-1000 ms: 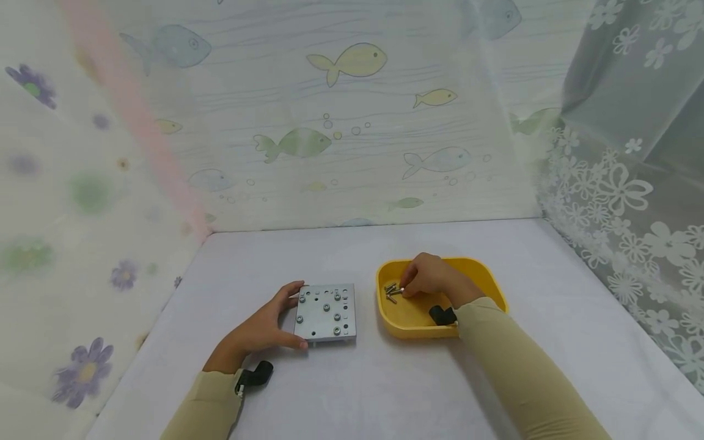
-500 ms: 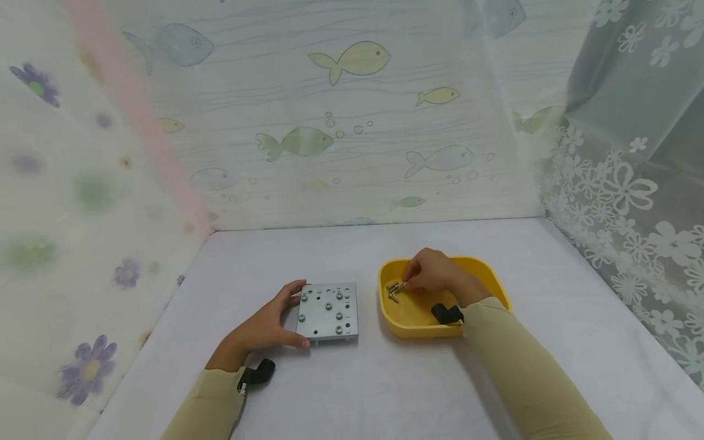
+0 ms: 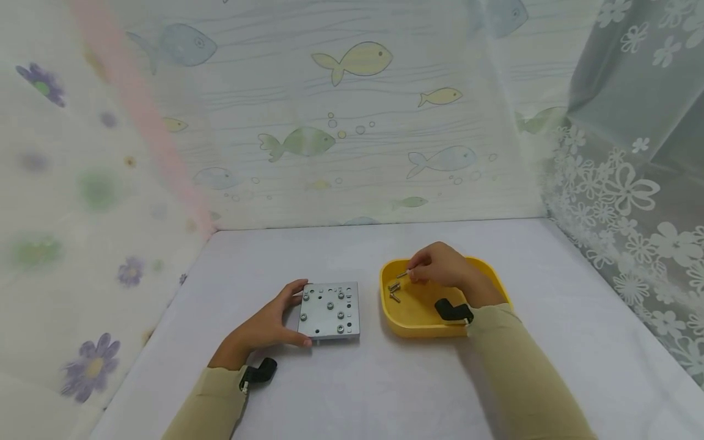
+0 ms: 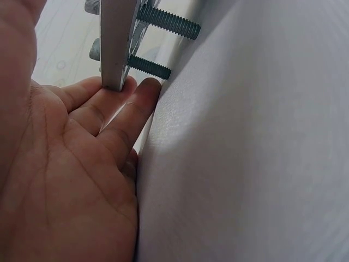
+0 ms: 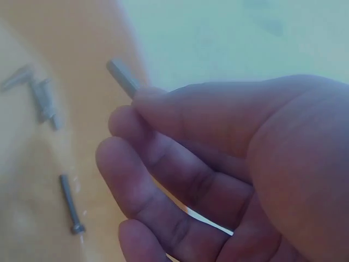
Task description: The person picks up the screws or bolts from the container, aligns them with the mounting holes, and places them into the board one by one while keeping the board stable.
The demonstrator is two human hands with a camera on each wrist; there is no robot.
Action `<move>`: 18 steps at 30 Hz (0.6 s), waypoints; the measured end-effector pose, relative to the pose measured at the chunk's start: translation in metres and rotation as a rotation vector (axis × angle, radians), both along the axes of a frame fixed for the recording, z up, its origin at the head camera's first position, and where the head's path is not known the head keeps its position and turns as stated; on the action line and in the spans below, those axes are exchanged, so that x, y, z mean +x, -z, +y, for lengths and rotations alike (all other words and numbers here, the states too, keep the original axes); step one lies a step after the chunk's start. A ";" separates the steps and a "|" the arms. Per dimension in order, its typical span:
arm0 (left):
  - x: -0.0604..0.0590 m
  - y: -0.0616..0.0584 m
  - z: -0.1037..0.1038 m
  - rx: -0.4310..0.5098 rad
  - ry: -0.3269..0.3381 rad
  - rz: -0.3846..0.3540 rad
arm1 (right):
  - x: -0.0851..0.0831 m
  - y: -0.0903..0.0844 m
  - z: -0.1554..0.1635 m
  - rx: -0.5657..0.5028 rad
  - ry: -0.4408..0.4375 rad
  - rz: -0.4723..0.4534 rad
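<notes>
Screw (image 3: 403,274) pinched in the right hand (image 3: 440,267), over the yellow tray (image 3: 495,282) right of the frame centre.

It is a small grey metal screw, its end coming out between thumb and curled fingertips (image 5: 143,106); more screws (image 3: 393,291) lie in the tray. The left hand (image 3: 264,327) holds the edge of a grey metal plate (image 3: 330,310) with bolts, in the lower centre. The white table (image 3: 352,250) stands between curtains printed with fish (image 3: 352,61) and flowers.
</notes>
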State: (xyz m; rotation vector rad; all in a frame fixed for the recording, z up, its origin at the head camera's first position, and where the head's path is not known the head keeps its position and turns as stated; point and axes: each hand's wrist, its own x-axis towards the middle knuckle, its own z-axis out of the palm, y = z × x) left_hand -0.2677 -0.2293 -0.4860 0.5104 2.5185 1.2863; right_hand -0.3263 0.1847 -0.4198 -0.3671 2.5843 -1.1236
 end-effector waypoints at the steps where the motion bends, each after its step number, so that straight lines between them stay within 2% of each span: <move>1: 0.000 0.000 0.000 -0.001 0.000 -0.001 | 0.001 -0.001 0.001 -0.013 0.018 -0.001; 8: -0.001 0.001 0.001 0.007 0.014 -0.005 | 0.008 -0.001 0.007 -0.089 0.093 0.011; 13: -0.002 0.002 0.001 -0.012 0.009 0.002 | 0.013 0.002 0.004 -0.177 0.085 -0.012; 18: -0.001 0.001 -0.001 -0.011 0.000 0.000 | 0.018 -0.003 -0.007 -0.246 0.074 -0.005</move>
